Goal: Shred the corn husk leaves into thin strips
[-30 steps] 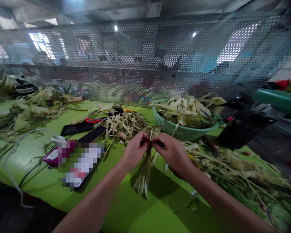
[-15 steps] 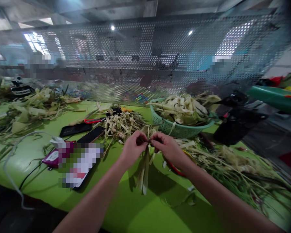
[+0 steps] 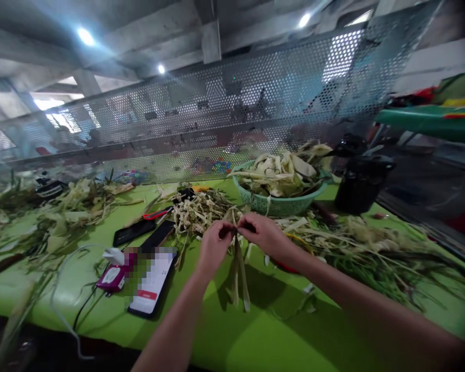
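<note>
My left hand point(image 3: 214, 244) and my right hand point(image 3: 262, 235) meet above the green table point(image 3: 225, 336), both pinched on the top of a small bunch of pale leaf strips point(image 3: 238, 274). The strips hang down from my fingers, their tips near the table. Just behind my hands lies a heap of small folded leaf pieces point(image 3: 199, 209).
A teal basket point(image 3: 279, 204) full of pale husk strips stands behind my right hand, a black bag point(image 3: 358, 178) beside it. Phones point(image 3: 153, 276) and a white cable point(image 3: 67, 274) lie at left. Loose stalks cover the right side; a perforated metal screen point(image 3: 217, 119) runs behind the table.
The camera has tilted up and turned, so everything sits lower in view. My hands stay pinched on the leaf bunch, which hangs a little straighter.
</note>
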`<action>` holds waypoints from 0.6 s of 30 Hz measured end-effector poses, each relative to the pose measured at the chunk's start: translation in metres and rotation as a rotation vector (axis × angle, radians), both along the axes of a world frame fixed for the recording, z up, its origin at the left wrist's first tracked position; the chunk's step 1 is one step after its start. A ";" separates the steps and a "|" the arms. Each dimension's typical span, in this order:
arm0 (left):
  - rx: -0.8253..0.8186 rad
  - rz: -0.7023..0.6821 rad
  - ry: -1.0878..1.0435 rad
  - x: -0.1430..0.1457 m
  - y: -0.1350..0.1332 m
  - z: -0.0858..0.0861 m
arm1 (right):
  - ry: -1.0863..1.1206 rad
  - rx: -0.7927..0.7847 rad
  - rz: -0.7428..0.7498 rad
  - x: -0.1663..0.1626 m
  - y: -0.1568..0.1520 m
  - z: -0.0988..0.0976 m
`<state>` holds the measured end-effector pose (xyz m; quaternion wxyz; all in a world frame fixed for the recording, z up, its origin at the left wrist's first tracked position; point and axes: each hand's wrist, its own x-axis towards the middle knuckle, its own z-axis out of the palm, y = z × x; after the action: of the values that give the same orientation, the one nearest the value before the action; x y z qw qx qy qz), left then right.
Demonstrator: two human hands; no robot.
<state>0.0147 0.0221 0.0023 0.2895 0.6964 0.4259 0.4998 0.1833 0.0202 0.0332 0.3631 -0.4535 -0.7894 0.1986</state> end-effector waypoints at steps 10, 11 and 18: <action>-0.509 -0.346 -0.408 -0.002 -0.001 0.000 | 0.038 -0.016 0.019 0.001 0.007 -0.003; -0.526 -0.346 -0.426 -0.002 -0.002 0.001 | 0.043 -0.022 0.018 0.001 0.007 -0.002; -0.433 -0.261 -0.349 0.002 -0.001 -0.002 | 0.058 -0.053 0.036 -0.001 0.006 0.000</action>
<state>0.0171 0.0208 0.0003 0.5616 0.5712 0.3733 0.4679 0.1827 0.0266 0.0331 0.3699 -0.4429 -0.7810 0.2389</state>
